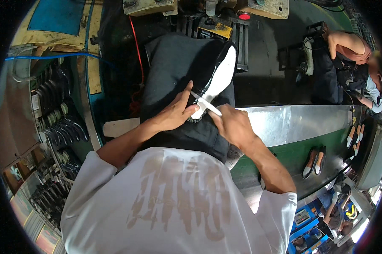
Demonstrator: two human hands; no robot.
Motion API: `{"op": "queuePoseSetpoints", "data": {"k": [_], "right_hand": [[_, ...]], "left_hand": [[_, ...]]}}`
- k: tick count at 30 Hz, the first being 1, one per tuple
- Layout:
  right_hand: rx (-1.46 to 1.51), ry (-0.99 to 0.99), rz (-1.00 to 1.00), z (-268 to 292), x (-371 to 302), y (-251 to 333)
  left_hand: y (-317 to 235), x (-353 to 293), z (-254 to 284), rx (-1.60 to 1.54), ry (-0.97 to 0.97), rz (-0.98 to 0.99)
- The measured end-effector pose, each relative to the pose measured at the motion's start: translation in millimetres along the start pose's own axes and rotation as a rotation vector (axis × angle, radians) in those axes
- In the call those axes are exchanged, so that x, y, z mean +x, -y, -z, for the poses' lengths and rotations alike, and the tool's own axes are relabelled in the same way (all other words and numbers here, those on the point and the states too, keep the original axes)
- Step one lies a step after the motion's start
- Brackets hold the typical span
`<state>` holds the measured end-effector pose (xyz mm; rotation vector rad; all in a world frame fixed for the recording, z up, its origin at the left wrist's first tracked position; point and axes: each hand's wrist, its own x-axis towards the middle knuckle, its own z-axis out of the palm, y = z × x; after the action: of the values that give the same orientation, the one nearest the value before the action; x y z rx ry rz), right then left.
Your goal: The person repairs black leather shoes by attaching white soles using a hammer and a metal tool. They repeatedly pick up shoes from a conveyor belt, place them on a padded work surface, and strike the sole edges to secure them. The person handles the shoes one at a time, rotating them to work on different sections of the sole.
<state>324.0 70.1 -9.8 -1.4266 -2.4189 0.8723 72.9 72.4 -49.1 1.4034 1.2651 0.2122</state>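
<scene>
A black shoe (pixel 221 76) with a white bottom lies on the dark cloth (pixel 169 59) over my lap. Its white side faces up, and its toe points away and to the right. At the near, narrow end, my left hand (pixel 174 113) steadies the shoe: the thumb presses on the white bottom and the forefinger stretches along the side. My right hand (pixel 235 126) is closed round a slim white tool (pixel 207 104) with a pointed tip. That tool crosses over the shoe, its tip close to my left forefinger. Whether it has a cutting edge is unclear.
A metal-edged bench (pixel 279 125) runs to my right, with a pair of shoes (pixel 314 162) on its green surface. Racks of dark shoe shapes (pixel 57 114) stand at left. Machinery (pixel 216 31) is ahead. Other people (pixel 349 46) work at far right and lower right.
</scene>
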Motion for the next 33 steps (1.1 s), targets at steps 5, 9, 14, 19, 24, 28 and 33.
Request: {"op": "queuePoseSetpoints", "data": {"k": [5,9,14,19,24,28,33], "right_hand": [[0.142,0.007,-0.085,9.2,2.2,15.4],[0.305,-0.130,-0.013,-15.1,-12.6,26.7],[0.207,-0.012,-0.169,8.1,-3.1,36.2],[-0.073,0.130,0.003,-37.1,-17.8,23.6],[0.435,-0.114,-0.100,3.8,-14.1,50.2],[0.098,0.022,-0.263,-25.0,-1.1,4.7],[0.258,-0.242,-0.178,32.7,12.3,21.4]], "left_hand": [[-3.9,-9.4,15.7,0.066,0.062,-0.037],[22.2,-8.1,3.5,-0.116,0.119,-0.072],[11.6,-9.1,14.0,-0.062,0.080,-0.033],[22.6,-11.4,10.7,-0.093,0.097,-0.060],[30.7,-18.9,0.0,-0.117,0.049,-0.075],[10.1,-16.4,11.4,-0.130,0.052,-0.036],[16.7,-16.9,6.5,-0.287,-0.014,-0.053]]}}
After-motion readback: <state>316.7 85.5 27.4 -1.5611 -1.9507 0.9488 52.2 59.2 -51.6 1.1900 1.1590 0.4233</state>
